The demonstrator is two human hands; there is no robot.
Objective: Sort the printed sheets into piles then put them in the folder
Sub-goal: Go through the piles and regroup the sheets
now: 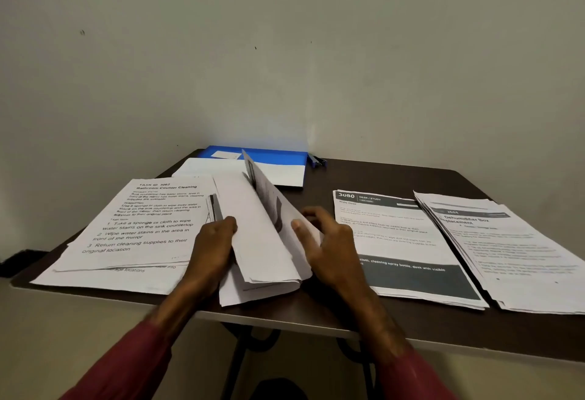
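A bundle of printed sheets (269, 250) stands tilted on the dark table (364, 174), fanned open in the middle. My left hand (215, 244) grips the bundle's left side, thumb on top. My right hand (329, 241) holds the right side, its thumb pressing on the lifted pages. To the left lies a pile headed "Bathroom Counter Cleaning" (139, 228). On the right sit a pile headed "3080 Desk / Study" (405, 247) and another about a dehumidifier box (519, 254). The blue folder (272, 159) lies open at the back with white paper in it.
A pen (317, 160) rests beside the folder near the wall. The table's front edge runs just below my wrists, with metal legs under it. The far-right pile reaches the frame's edge.
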